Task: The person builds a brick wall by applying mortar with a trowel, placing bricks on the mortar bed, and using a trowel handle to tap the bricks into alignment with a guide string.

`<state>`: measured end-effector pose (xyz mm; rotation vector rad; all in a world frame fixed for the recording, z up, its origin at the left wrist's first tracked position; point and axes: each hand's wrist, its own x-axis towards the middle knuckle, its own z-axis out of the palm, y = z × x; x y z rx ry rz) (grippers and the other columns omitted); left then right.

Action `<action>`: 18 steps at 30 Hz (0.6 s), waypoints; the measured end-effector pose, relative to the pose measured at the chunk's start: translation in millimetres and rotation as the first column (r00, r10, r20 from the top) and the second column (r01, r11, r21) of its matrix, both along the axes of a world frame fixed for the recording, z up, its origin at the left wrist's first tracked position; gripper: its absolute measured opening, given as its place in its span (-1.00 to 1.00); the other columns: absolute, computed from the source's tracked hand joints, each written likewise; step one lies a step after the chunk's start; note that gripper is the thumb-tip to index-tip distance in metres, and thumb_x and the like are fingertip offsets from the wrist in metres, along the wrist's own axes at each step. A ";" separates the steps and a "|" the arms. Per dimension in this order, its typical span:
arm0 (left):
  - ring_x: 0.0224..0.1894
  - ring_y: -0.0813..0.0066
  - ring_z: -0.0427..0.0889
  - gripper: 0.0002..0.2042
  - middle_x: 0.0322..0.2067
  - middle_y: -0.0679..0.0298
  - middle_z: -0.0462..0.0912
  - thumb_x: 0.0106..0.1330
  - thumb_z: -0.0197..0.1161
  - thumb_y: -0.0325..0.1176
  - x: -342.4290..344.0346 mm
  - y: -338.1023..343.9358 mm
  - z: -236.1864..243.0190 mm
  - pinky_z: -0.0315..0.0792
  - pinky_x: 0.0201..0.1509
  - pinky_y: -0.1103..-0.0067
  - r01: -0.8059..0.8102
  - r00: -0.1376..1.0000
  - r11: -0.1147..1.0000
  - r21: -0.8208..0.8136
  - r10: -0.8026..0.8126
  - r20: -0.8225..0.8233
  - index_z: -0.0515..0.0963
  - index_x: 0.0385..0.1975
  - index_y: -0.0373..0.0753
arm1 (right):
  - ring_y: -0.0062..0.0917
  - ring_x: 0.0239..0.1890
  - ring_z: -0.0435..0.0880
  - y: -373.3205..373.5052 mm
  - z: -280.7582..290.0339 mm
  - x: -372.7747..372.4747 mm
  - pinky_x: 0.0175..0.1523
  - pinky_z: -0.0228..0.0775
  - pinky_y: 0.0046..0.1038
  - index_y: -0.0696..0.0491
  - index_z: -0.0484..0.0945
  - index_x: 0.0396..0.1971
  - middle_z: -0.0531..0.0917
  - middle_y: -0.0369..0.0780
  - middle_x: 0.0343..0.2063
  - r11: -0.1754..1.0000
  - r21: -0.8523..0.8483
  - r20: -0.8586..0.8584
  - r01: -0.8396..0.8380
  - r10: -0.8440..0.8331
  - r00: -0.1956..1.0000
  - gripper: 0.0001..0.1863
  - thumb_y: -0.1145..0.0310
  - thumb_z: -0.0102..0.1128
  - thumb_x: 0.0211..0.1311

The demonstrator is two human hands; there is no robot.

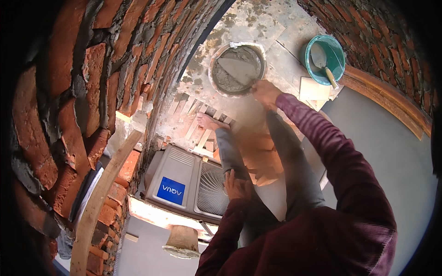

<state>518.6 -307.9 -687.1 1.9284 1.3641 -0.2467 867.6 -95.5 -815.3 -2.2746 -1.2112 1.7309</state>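
Note:
My right hand (266, 93) is closed at the near right rim of a round tub (213, 82) of wet grey mortar (229, 83). From its fist a trowel (240, 69) reaches in, its pointed blade lying on the mortar; the handle is hidden in the fingers. My left hand (237, 186) rests on my left leg, just below the knee of the grey trousers, fingers stretched out and holding nothing. Between my legs are orange bricks (262, 161), partly smeared by a blurry patch.
A teal bucket (339, 50) at the far right holds another trowel (330, 76) with a wooden handle. Brick walls (69, 138) rise on both sides. An air conditioner unit (177, 172), an upturned pot-shaped container (182, 241) and a long wooden board (99, 211) stand left.

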 end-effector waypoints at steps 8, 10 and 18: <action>0.38 -0.23 0.10 -0.69 0.29 -0.10 0.25 0.12 0.37 -0.17 11.5 22.7 14.5 0.06 0.38 0.07 -0.153 0.987 0.980 -0.124 0.147 -0.060 0.57 -0.23 -0.21 | -0.11 -0.21 0.69 -23.9 -48.7 18.1 -0.07 0.53 -0.19 0.12 0.69 -0.30 0.70 -0.01 -0.34 0.976 -0.001 0.197 -0.216 0.212 0.957 -0.68 0.23 0.05 0.13; 0.39 -0.18 0.11 -0.76 0.28 -0.08 0.29 0.13 0.35 -0.18 10.4 26.4 18.5 0.05 0.39 0.09 -0.137 0.986 0.976 -0.172 0.117 -0.122 0.60 -0.32 -0.20 | -0.12 -0.20 0.68 -21.1 -53.4 19.7 -0.08 0.54 -0.19 0.10 0.70 -0.34 0.71 -0.04 -0.36 0.988 -0.044 0.268 -0.151 0.158 0.951 -0.69 0.23 0.07 0.10; 0.38 -0.13 0.15 -0.75 0.26 -0.05 0.33 0.06 0.35 -0.26 -4.9 45.4 8.4 0.04 0.39 0.08 -0.047 0.998 0.992 -0.117 0.042 -0.050 0.54 -0.30 -0.17 | -0.39 -0.17 0.66 -65.2 -177.2 -13.2 -0.13 0.52 -0.47 0.08 0.61 -0.08 0.69 -0.14 -0.25 0.683 0.242 0.539 -0.689 0.496 0.681 -0.55 0.33 0.37 -0.07</action>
